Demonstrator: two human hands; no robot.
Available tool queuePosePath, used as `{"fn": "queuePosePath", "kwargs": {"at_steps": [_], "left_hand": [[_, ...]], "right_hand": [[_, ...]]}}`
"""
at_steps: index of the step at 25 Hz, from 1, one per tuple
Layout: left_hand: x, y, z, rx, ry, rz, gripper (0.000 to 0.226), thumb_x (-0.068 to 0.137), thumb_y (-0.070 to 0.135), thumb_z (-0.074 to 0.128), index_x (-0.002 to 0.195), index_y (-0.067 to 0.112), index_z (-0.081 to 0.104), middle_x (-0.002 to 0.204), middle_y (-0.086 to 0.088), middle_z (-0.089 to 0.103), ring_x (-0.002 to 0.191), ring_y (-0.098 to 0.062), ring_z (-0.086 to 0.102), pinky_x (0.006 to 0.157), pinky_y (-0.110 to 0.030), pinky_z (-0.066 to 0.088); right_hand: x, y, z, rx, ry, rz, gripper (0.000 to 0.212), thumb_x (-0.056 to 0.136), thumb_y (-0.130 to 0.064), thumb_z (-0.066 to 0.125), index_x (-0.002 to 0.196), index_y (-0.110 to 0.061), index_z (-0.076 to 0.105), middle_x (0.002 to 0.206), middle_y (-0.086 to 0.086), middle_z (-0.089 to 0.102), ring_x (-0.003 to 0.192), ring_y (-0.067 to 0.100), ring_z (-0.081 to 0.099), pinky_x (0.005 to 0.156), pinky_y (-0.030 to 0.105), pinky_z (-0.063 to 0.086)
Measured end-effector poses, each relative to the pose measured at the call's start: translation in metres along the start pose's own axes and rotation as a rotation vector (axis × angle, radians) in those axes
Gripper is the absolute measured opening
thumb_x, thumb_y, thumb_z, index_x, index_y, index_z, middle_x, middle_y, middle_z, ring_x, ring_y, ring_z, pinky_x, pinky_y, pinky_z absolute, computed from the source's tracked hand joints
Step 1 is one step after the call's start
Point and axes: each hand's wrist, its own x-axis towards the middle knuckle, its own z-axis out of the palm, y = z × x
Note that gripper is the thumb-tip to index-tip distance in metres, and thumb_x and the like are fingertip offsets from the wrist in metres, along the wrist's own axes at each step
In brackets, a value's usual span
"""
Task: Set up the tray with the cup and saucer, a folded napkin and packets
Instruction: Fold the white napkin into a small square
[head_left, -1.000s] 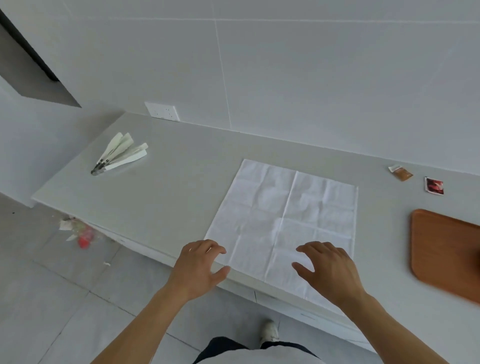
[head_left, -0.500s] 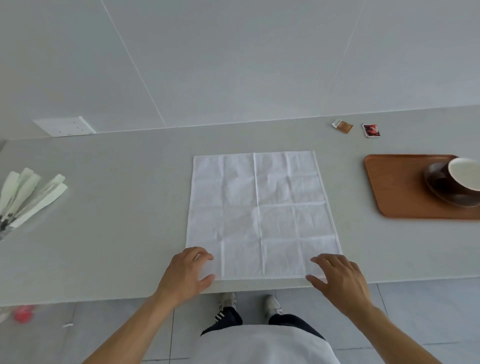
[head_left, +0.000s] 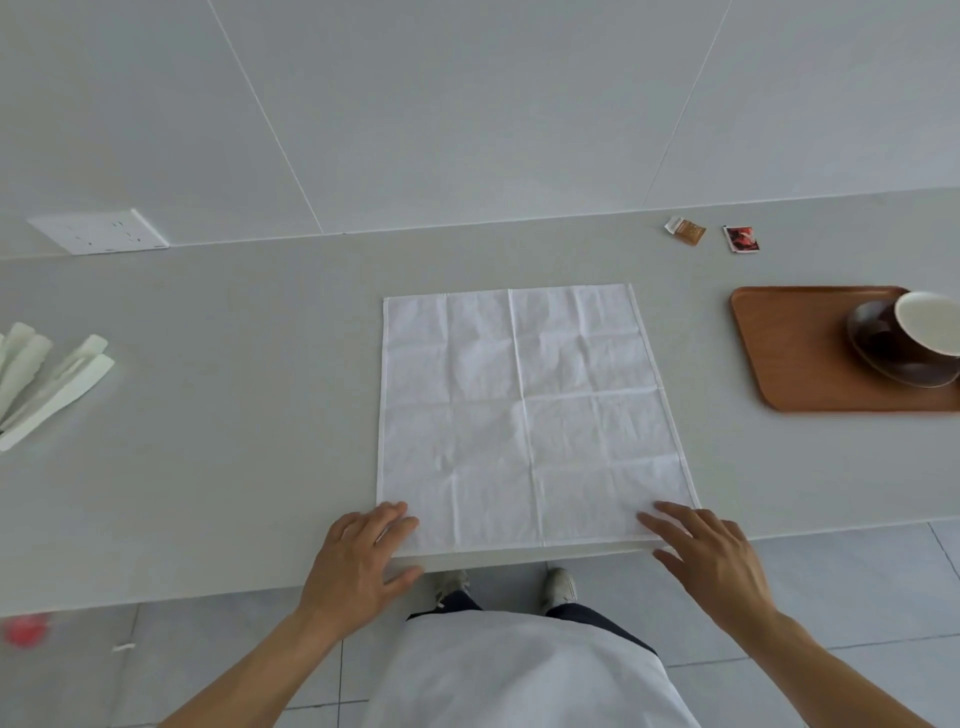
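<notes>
Unfolded, the creased white napkin (head_left: 524, 415) lies flat under both hands.

The napkin (head_left: 524, 415) lies spread flat on the counter (head_left: 234, 415), stretching away from the left hand (head_left: 358, 564) and right hand (head_left: 711, 564), whose fingers rest on its two near corners. Right of the right hand and farther back sits the tray (head_left: 800, 353), bearing the saucer (head_left: 883, 358) with the cup (head_left: 930, 327) on it. Beyond the tray lie two packets (head_left: 687, 230) (head_left: 741, 239), side by side near the wall. Far left of the left hand lie long sachets (head_left: 47, 384), fanned out. A wall socket (head_left: 98, 231) sits behind them.
</notes>
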Motion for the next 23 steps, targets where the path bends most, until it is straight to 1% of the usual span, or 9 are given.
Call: {"fn": "queuePosePath", "kwargs": {"at_steps": [4,7,10,14,16,18,20,22,23], "left_hand": [[-0.008,0.007,0.006,-0.005,0.059,0.001,0.069,0.096,0.06,0.017,0.123,0.019,0.065,0.131,-0.001,0.062,0.113,-0.019,0.062,0.099,-0.035,0.036],[-0.015,0.013,0.018,0.04,0.129,0.006,0.051,0.101,0.042,0.025,0.121,0.017,0.065,0.13,-0.003,0.063,0.112,-0.021,0.064,0.097,-0.035,0.036],[-0.02,0.023,0.026,0.097,0.195,-0.006,0.039,0.09,0.024,0.039,0.116,0.014,0.066,0.129,-0.006,0.064,0.112,-0.023,0.064,0.097,-0.036,0.036],[-0.026,0.033,0.028,0.107,0.281,0.017,0.046,0.104,0.024,0.018,0.1,0.013,0.063,0.129,-0.009,0.064,0.114,-0.023,0.063,0.097,-0.034,0.039],[-0.026,0.038,0.026,0.105,0.278,0.002,0.025,0.099,0.013,0.036,0.095,0.013,0.06,0.13,-0.01,0.063,0.112,-0.023,0.065,0.09,-0.035,0.049],[-0.024,0.043,0.022,0.064,0.248,-0.053,0.017,0.096,0.012,0.048,0.098,0.009,0.065,0.13,-0.009,0.063,0.108,-0.023,0.067,0.083,-0.035,0.055],[-0.022,0.043,0.015,0.001,0.19,-0.137,0.031,0.099,0.02,0.044,0.116,0.005,0.065,0.128,-0.007,0.065,0.101,-0.022,0.068,0.079,-0.033,0.056],[-0.02,0.043,0.004,-0.09,0.139,-0.209,0.032,0.098,0.014,0.05,0.128,0.009,0.059,0.117,-0.002,0.068,0.087,-0.021,0.066,0.07,-0.03,0.053],[-0.017,0.042,0.0,-0.13,0.11,-0.238,0.03,0.098,0.014,0.05,0.127,0.012,0.058,0.11,0.001,0.067,0.081,-0.019,0.064,0.067,-0.031,0.052]], "right_hand": [[-0.005,0.01,0.006,0.004,0.085,-0.083,0.051,0.063,0.002,0.086,0.108,-0.019,0.075,0.108,0.002,0.073,0.079,0.027,0.069,0.062,0.039,0.053],[-0.012,0.02,0.011,0.006,0.151,-0.129,0.044,0.068,0.011,0.076,0.103,-0.016,0.076,0.103,0.0,0.074,0.078,0.025,0.07,0.07,0.04,0.051],[-0.013,0.027,0.01,0.012,0.173,-0.182,0.037,0.069,0.007,0.064,0.096,-0.016,0.077,0.093,-0.002,0.074,0.072,0.023,0.069,0.069,0.038,0.048],[-0.008,0.04,0.001,0.016,0.158,-0.279,0.031,0.07,0.005,0.068,0.087,-0.019,0.076,0.085,-0.008,0.072,0.066,0.018,0.068,0.072,0.035,0.047],[-0.005,0.048,-0.002,0.028,0.161,-0.318,0.029,0.07,0.004,0.069,0.083,-0.02,0.075,0.082,-0.009,0.071,0.064,0.017,0.066,0.073,0.033,0.045],[0.001,0.052,-0.003,0.048,0.136,-0.345,0.031,0.067,0.008,0.076,0.083,-0.019,0.075,0.08,-0.007,0.07,0.062,0.019,0.064,0.067,0.035,0.05],[0.008,0.053,-0.005,0.083,0.076,-0.346,0.03,0.065,0.005,0.082,0.084,-0.018,0.075,0.079,-0.006,0.069,0.062,0.02,0.063,0.06,0.035,0.052],[0.019,0.057,-0.01,0.126,-0.019,-0.314,0.023,0.071,-0.003,0.082,0.084,-0.02,0.074,0.076,-0.007,0.067,0.063,0.02,0.063,0.058,0.034,0.051],[0.026,0.06,-0.013,0.152,-0.084,-0.284,0.017,0.076,-0.008,0.08,0.084,-0.022,0.073,0.076,-0.008,0.067,0.065,0.019,0.064,0.058,0.033,0.05]]}}
